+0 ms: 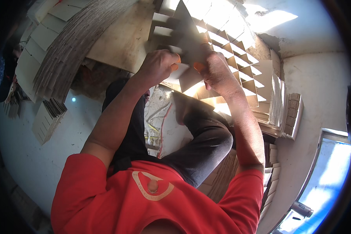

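A cardboard divider grid point(235, 60) of interlocking slotted strips stands tilted ahead of me on the table. My left hand point(156, 67), with orange covers on its fingertips, is closed at the grid's near left side, its fingertips pinched on a cardboard strip. My right hand point(219, 74), also with orange fingertip covers, grips a broad grey-brown cardboard strip point(186, 34) that rises between the two hands. The lower edges of the strips are partly hidden by my fingers, and bright sunlight washes out the far cells.
A long stack of cardboard strips point(68, 43) curves along the left of the wooden tabletop point(119, 37). A small bundle of slotted strips point(48, 121) lies lower left. More cardboard stacks point(277, 103) stand at the right by the wall point(316, 85). Below are my legs in dark trousers.
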The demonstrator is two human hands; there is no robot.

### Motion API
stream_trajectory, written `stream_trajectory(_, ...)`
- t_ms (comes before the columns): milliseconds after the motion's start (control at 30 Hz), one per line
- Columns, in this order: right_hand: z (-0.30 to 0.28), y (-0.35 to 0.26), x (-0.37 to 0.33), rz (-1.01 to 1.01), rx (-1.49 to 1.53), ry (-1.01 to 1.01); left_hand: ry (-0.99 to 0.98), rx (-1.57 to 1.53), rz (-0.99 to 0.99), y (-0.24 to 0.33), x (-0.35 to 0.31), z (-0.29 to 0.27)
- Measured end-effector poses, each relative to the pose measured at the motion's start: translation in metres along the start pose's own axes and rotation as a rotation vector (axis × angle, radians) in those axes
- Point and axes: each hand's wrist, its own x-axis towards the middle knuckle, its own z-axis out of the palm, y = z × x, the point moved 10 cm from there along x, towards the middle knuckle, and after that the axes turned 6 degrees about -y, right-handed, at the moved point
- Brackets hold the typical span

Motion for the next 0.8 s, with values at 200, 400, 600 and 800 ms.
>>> stream_trajectory(200,-0.01,-0.002,0.003,0.061,-0.106,-0.039,0.015,0.031,-0.015,-0.001,-0.002,-0.005)
stream_trajectory(400,0.039,0.014,-0.005,0.05,-0.358,-0.244,0.024,0.068,0.002,0.009,0.0,-0.008)
stream_trajectory(600,0.005,0.023,0.0,0.092,-0.174,-0.067,0.033,0.157,0.096,0.014,-0.008,-0.009)
stream_trajectory(800,-0.112,0.159,0.027,0.081,-0.906,0.581,0.131,0.282,0.302,0.057,0.003,-0.012)
